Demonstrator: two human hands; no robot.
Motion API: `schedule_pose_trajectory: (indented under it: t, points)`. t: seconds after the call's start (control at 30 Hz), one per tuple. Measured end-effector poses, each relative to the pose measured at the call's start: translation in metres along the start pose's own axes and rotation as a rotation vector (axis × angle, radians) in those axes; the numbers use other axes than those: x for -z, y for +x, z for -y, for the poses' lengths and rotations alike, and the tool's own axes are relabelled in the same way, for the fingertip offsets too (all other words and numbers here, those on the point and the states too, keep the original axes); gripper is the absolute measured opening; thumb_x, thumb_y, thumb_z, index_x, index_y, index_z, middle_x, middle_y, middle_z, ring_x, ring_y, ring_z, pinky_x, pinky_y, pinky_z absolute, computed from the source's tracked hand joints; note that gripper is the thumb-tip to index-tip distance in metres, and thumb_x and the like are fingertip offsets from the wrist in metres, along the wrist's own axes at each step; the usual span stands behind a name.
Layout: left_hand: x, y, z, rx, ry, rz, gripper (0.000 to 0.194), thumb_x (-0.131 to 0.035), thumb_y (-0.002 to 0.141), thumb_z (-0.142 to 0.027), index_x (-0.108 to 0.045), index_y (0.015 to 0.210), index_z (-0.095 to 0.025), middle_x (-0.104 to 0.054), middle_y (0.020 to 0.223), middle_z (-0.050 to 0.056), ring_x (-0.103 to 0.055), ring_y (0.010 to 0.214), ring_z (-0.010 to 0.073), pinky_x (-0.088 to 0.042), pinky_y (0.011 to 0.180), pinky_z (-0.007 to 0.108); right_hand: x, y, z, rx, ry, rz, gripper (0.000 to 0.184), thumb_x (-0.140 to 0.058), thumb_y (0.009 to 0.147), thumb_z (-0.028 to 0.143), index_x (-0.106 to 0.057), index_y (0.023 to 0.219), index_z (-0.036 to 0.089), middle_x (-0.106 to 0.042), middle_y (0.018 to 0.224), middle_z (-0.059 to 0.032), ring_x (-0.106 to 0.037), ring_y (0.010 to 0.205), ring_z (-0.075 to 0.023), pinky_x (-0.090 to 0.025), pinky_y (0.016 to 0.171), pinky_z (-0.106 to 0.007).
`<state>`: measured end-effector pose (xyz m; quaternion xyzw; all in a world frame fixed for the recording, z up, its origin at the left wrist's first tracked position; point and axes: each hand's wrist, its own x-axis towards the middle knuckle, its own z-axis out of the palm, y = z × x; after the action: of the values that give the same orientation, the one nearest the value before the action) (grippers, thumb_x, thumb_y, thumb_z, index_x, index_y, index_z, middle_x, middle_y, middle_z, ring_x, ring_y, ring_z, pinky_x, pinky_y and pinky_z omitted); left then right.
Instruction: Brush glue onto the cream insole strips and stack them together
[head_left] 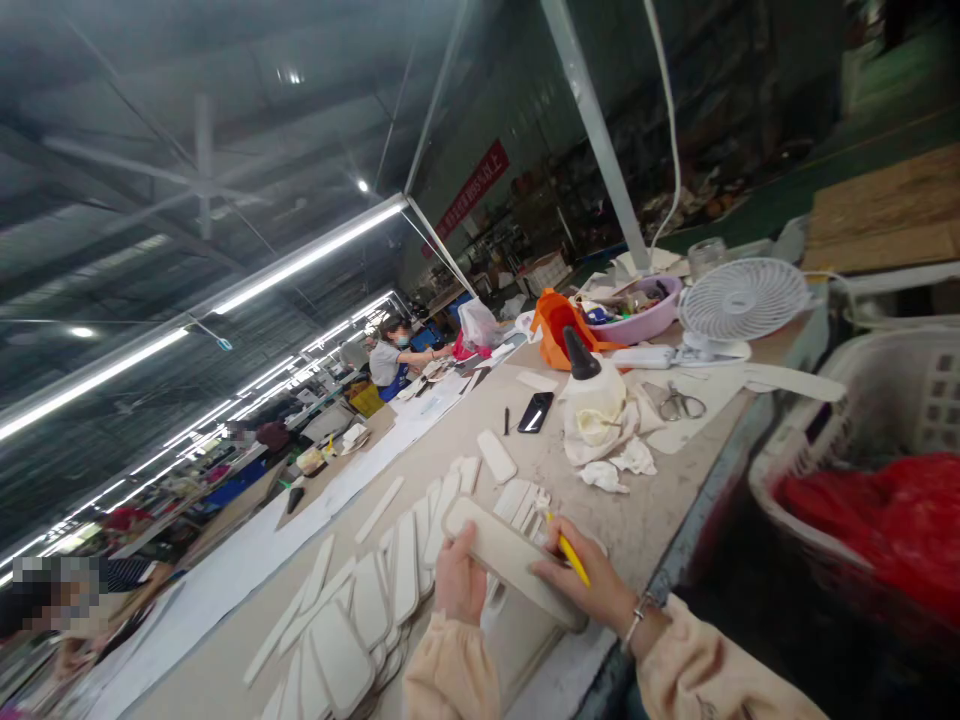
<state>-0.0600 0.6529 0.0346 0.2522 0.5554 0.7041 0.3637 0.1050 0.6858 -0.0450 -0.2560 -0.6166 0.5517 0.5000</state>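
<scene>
My left hand [460,578] is closed on a long off-white panel [499,540] with rounded ends, thumb on top. The panel is tilted above the table. In my right hand [589,580] is a slim yellow-handled tool [571,556], its working end near a whitish scrap; I cannot make out the tip. The fingers of that hand also touch the panel's right edge. Beneath the panel lies a pale boxy piece [517,645], partly hidden. To the left, several similar rounded panels [339,640] overlap in a fanned row on the table.
A white bottle with a black nozzle [596,395], a phone [535,412], scissors [681,403] and a white fan [742,300] stand or lie ahead. Behind are an orange container [559,325] and a purple basin [645,318]. A white basket [780,450] is at right. Co-workers [394,360] are at left.
</scene>
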Motion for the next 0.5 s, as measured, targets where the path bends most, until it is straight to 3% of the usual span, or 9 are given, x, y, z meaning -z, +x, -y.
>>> schedule_pose_trajectory:
  t: [0.17, 0.5]
  points:
    - [-0.006, 0.012, -0.006, 0.022, -0.042, -0.098, 0.008, -0.064, 0.078, -0.012, -0.064, 0.085, -0.014, -0.070, 0.079, 0.005, -0.069, 0.077, 0.0166, -0.056, 0.077, 0.029, 0.002, 0.001, -0.004, -0.003, -0.013, -0.026, 0.026, -0.066, 0.073, 0.029, -0.042, 0.080, 0.023, -0.045, 0.069, 0.0055, -0.046, 0.064, -0.0141, -0.036, 0.060, -0.026]
    - [0.015, 0.047, -0.020, 0.007, -0.087, -0.283, 0.018, -0.055, 0.085, -0.007, -0.061, 0.100, -0.013, -0.069, 0.104, 0.009, -0.061, 0.109, 0.0191, -0.053, 0.089, 0.028, 0.004, 0.004, -0.012, -0.059, 0.131, -0.050, 0.038, -0.071, 0.070, 0.036, -0.038, 0.086, 0.023, -0.045, 0.074, 0.0062, -0.042, 0.064, -0.0113, -0.036, 0.060, -0.023]
